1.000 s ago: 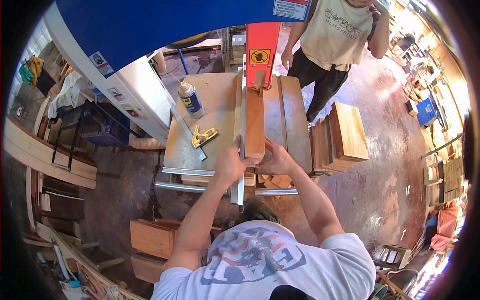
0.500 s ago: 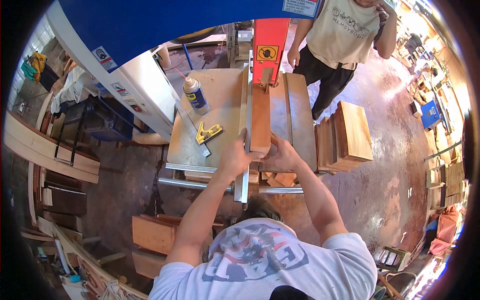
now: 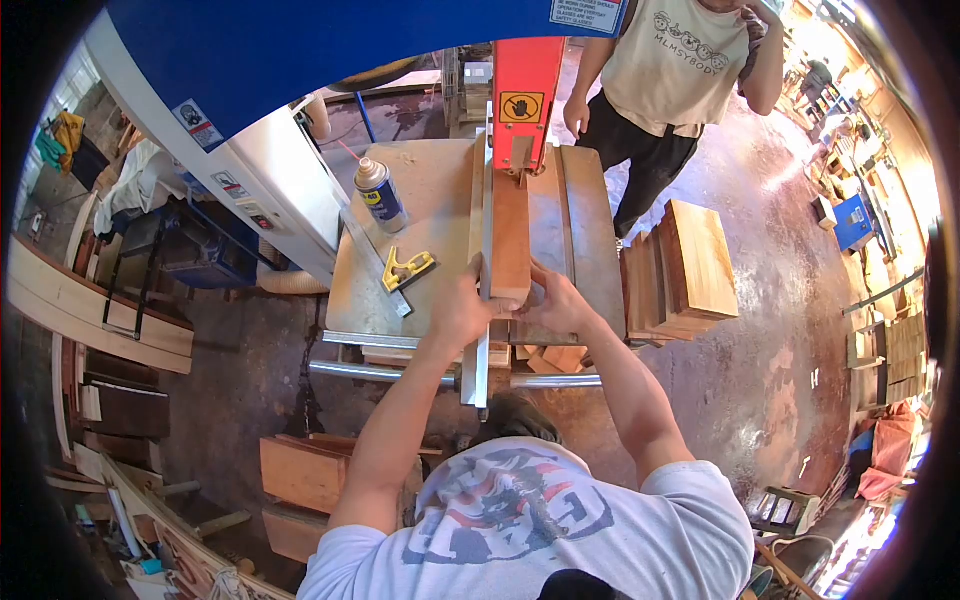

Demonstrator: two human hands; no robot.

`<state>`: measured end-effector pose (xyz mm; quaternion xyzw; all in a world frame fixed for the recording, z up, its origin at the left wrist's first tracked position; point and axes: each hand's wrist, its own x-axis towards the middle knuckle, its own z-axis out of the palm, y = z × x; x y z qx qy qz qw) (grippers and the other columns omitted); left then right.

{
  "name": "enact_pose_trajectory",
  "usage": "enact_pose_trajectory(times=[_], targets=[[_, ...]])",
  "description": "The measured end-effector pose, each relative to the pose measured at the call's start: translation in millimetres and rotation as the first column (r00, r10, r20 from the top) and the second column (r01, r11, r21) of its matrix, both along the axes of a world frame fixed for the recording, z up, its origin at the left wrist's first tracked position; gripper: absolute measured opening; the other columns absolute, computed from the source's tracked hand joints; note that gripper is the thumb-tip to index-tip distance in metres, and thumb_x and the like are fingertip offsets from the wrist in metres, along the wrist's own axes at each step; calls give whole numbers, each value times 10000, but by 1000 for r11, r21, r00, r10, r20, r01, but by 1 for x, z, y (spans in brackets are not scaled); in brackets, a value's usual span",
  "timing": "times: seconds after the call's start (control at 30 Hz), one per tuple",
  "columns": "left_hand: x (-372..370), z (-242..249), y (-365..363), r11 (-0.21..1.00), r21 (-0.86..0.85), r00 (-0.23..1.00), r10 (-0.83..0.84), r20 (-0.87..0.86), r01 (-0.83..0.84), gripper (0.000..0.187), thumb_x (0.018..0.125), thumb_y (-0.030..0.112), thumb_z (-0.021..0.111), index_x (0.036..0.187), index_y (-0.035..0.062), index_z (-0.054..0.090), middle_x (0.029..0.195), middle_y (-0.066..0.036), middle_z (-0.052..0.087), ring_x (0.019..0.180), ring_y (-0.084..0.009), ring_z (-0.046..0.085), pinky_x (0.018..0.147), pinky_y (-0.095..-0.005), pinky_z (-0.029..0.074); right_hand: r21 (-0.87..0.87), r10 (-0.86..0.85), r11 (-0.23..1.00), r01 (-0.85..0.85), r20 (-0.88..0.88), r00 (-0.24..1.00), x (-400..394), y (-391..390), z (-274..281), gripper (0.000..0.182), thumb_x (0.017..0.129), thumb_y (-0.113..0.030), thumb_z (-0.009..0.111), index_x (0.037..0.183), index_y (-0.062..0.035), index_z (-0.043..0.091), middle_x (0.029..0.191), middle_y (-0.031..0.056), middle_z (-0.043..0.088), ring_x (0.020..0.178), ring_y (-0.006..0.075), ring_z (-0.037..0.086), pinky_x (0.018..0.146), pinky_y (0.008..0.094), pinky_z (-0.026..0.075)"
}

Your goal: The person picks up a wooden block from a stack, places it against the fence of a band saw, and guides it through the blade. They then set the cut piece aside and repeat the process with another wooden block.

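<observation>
A long reddish-brown wooden block (image 3: 511, 240) lies on the bandsaw table (image 3: 440, 180), along the metal fence (image 3: 476, 370), its far end under the red blade guard (image 3: 525, 105). My left hand (image 3: 462, 308) grips its near end, with the fingers over the fence and the thumb across the end face. From the right, my right hand (image 3: 560, 303) holds the same end, fingers against the block's side. Left of the fence stand a blue and yellow spray can (image 3: 381, 196) with a red straw and a yellow-headed combination square (image 3: 408, 270).
The blue and white bandsaw body (image 3: 270, 170) rises at the left. Stacked wooden blocks (image 3: 705, 260) stand right of the table, and more wood pieces (image 3: 305, 475) lie below left. Another person (image 3: 660, 90) stands beyond the table, at the right.
The whole view has shifted slightly left. My hands and the wooden block have moved a little forward along the fence. Both hands keep their hold.
</observation>
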<state>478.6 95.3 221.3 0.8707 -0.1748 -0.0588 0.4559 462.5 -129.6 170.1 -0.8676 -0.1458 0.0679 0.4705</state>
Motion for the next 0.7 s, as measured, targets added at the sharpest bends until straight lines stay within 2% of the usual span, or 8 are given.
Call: enact_pose_trajectory(times=[0.07, 0.17, 0.27, 0.37, 0.57, 0.7], targets=[[2, -1, 1, 1000, 17, 1000, -11, 23, 11, 877, 704, 310, 970, 1399, -44, 568, 1101, -255, 758, 1036, -415, 741, 874, -454, 584, 13, 1, 1000, -1, -5, 1000, 2, 0, 0, 1187, 727, -183, 909, 1671, -25, 206, 1734, 217, 233, 1587, 351, 275, 1275, 410, 326], [4, 1, 0, 998, 57, 1000, 1, 30, -3, 856, 700, 310, 972, 1372, -53, 584, 1090, -261, 758, 1029, -417, 741, 867, -455, 584, -12, 6, 1000, -5, 75, 997, 5, -2, -8, 1200, 708, -196, 910, 1674, -33, 215, 1731, 207, 258, 1551, 394, 350, 1258, 440, 350], [9, -9, -1, 999, 39, 999, 3, 51, -5, 834, 694, 308, 974, 1341, -61, 598, 1072, -263, 758, 1022, -420, 740, 861, -459, 583, -107, -16, 994, 21, 44, 999, 5, -1, -1, 1203, 690, -206, 905, 1676, -45, 236, 1724, 200, 287, 1479, 434, 422, 1234, 473, 371], [9, -1, -1, 998, 58, 999, -2, 53, -1, 818, 694, 315, 973, 1322, -59, 607, 1067, -265, 758, 1024, -423, 739, 861, -462, 583, -99, -6, 995, 16, 106, 994, 9, -2, -8, 1210, 673, -219, 902, 1678, -52, 249, 1717, 195, 313, 1429, 442, 448, 1220, 488, 371], [13, 2, -1, 998, 66, 1000, -7, 15, 6, 797, 702, 344, 963, 1320, -27, 622, 1062, -259, 761, 1014, -424, 740, 859, -472, 581, -102, 0, 995, 13, 129, 992, 16, -6, -17, 1215, 670, -246, 910, 1677, -51, 258, 1703, 222, 328, 1460, 429, 428, 1234, 476, 335], [15, 2, -3, 994, 111, 1000, 21, 12, -22, 786, 706, 363, 959, 1316, -9, 631, 1042, -248, 766, 995, -419, 745, 850, -475, 581, -117, -8, 993, 21, 109, 994, 17, -5, -10, 1212, 673, -267, 918, 1672, -49, 268, 1692, 238, 337, 1457, 448, 425, 1232, 488, 339]])
